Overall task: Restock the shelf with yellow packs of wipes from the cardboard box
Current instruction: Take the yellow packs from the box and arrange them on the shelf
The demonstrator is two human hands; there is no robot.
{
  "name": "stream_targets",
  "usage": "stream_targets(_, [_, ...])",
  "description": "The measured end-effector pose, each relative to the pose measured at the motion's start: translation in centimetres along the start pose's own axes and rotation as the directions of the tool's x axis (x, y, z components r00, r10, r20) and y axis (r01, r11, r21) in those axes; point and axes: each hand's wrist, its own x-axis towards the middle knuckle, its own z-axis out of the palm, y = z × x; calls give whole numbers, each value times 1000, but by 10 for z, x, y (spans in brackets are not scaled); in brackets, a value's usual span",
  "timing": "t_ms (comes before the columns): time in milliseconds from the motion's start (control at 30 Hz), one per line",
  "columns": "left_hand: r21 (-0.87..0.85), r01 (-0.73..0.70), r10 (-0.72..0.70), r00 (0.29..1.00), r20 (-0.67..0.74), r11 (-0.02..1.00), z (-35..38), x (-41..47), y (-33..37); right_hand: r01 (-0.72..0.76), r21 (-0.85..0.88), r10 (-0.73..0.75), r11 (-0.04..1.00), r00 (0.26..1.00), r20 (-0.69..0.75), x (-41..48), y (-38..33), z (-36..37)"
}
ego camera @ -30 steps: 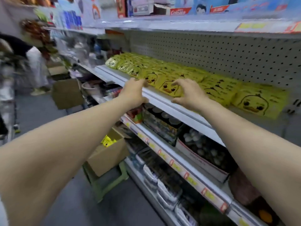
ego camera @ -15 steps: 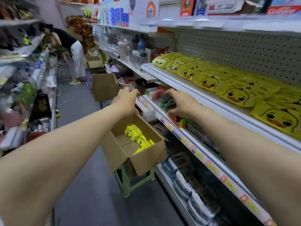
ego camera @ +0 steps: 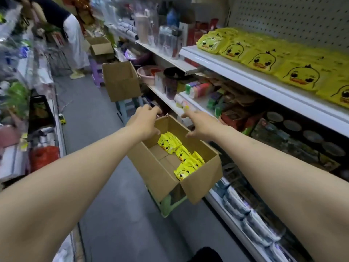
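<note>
Packs [ego camera: 181,157] of yellow wipes with a duck face stand on edge in a loose row in the right part of the box [ego camera: 151,173]; the left part of its floor is bare. The box sits tilted on a green stool [ego camera: 170,205] in the aisle, just beside the lower shelves. Stocked packs [ego camera: 264,61] of the same kind lie on the shelf [ego camera: 236,72] up on the right, well apart from the box. Both hands hover over the far end of the box, the left hand [ego camera: 145,121] above the left rim and the right hand [ego camera: 200,123] above the right rim. Neither grip holds anything: the left fingers are loosely bent and the right ones are spread wide. I judge that the step in hand is the reach into the box for more packs. The next move calls for lowering the hands between the walls and taking several packs together with a firm grip, because they look soft and may fan out. The shelf front looks well filled, so a free place must probably be found. A flap [ego camera: 200,186] hangs down at the near corner, and the lower shelf edge [ego camera: 188,104] is close to the right hand. A second box [ego camera: 120,80] and another person [ego camera: 73,35] are farther down the aisle, not in the way.
</note>
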Motion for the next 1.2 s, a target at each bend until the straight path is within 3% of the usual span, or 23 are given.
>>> stream_targets(500, [40, 29, -40, 955, 293, 999, 143, 190, -81, -200, 68, 169, 978, 935, 312, 187, 99, 142])
stream_targets(933, [60, -101, 49, 820, 571, 993, 237, 301, -113, -512, 53, 410, 857, 741, 531, 239, 159, 246])
stream_targets(1200, [30, -240, 152, 702, 695, 970, 317, 354, -140, -745, 106, 602, 658, 606, 520, 259, 162, 317])
